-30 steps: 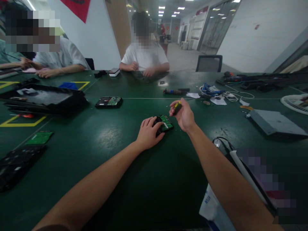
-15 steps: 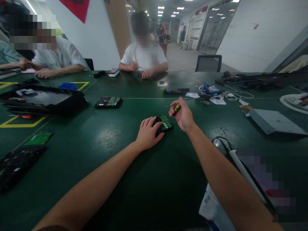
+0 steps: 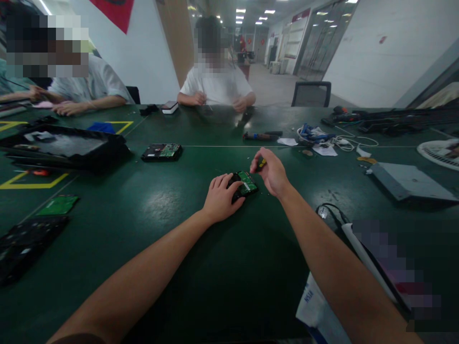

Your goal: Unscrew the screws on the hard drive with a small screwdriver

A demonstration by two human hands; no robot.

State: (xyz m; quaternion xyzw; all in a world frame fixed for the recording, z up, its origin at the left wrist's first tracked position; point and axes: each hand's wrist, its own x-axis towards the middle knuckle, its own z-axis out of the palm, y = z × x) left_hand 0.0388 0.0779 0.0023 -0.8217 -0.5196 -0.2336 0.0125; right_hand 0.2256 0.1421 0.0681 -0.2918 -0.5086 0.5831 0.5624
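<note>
A small black hard drive (image 3: 247, 183) with a green circuit board lies on the green table in front of me. My left hand (image 3: 223, 198) holds it down from the left, with the fingers over its far side and the thumb along the near side. My right hand (image 3: 271, 172) is raised just right of the drive, its fingers closed round a screwdriver (image 3: 262, 164) with a black and yellow handle. The screwdriver's shaft and tip do not show clearly. Tiny bits lie on the table beside the drive.
Another hard drive (image 3: 162, 152) lies left of centre. A black tray (image 3: 68, 148), a green board (image 3: 59, 205) and a dark module (image 3: 27, 246) are at left. Rightward are a metal box (image 3: 412, 181), cables (image 3: 315, 134) and a dark tube (image 3: 260, 136). A co-worker (image 3: 217, 88) sits opposite.
My right hand has turned slightly and its fingers cover more of the screwdriver handle. My left hand and the hard drive stay put. The opposite co-worker's one hand moved to the right.
</note>
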